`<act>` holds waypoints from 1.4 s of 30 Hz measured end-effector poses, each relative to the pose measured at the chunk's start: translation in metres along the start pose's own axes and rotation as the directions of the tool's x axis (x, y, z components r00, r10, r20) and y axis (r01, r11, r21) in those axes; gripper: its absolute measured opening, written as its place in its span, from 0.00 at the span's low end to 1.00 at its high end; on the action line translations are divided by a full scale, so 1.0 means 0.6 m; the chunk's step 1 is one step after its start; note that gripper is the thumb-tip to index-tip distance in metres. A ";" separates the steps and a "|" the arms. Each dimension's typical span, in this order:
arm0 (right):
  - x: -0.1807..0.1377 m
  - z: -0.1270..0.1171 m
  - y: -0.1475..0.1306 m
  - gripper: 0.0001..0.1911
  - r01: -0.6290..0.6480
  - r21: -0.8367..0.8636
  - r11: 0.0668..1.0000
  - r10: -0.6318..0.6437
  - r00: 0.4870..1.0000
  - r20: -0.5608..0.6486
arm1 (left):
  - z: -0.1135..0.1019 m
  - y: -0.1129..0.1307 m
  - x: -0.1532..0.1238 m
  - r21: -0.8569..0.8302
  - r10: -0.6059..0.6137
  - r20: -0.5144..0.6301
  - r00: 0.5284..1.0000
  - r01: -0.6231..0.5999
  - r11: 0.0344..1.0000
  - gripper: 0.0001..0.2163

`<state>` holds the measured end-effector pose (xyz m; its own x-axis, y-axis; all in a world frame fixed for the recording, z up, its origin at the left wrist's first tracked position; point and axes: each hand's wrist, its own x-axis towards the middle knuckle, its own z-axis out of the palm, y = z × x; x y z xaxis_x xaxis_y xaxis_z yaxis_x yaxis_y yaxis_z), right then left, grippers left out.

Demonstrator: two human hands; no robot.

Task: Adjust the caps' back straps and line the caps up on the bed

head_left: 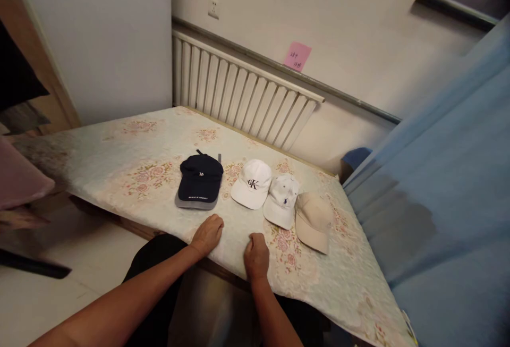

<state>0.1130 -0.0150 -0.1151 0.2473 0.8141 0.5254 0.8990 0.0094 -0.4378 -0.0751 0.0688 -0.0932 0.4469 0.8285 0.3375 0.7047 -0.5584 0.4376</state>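
My left hand (207, 234) rests curled into a loose fist on the near edge of the floral table cover, just below the navy cap (200, 182) with the grey-edged brim. To its right, my right hand (257, 256) is also closed in a fist on the edge. No object shows in either hand. A white cap with black CK letters (252, 183) lies beyond the hands. Beside it are a white cap with a small blue emblem (282, 198) and a beige cap (314, 219). These three sit close together in a slanting row, brims toward me.
The floral-covered table (111, 150) reaches back to a white radiator (239, 92). A pink note (297, 56) is on the wall above it. At right hangs a blue curtain (446, 166). A pink cushion-like item (22, 177) is at far left.
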 end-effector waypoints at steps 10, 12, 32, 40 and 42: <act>-0.002 0.002 0.001 0.12 0.003 -0.010 1.000 -0.003 1.000 0.002 | -0.084 -0.048 -0.021 -0.081 -0.107 -0.221 0.969 0.091 0.993 0.07; -0.002 0.002 0.001 0.12 0.006 -0.010 1.000 -0.006 1.000 -0.001 | -0.102 -0.065 -0.009 -0.069 -0.157 -0.297 0.942 0.143 0.987 0.07; 0.000 0.000 -0.006 0.12 0.021 -0.045 0.999 -0.021 1.000 -0.006 | -0.101 -0.114 0.061 0.127 -0.475 -0.166 0.864 0.496 0.859 0.32; -0.001 -0.002 -0.006 0.12 0.017 -0.061 0.998 -0.016 1.000 0.009 | -0.108 -0.119 0.061 0.154 -0.433 -0.173 0.885 0.458 0.876 0.31; -0.001 -0.002 -0.006 0.12 0.017 -0.058 0.998 -0.017 1.000 0.011 | -0.110 -0.118 0.063 0.158 -0.428 -0.173 0.887 0.454 0.877 0.30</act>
<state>0.1102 -0.0159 -0.1131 0.2283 0.8203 0.5244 0.9226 -0.0102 -0.3856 -0.1445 0.1369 -0.0562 -0.0002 0.9665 0.2565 0.9080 -0.1073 0.4051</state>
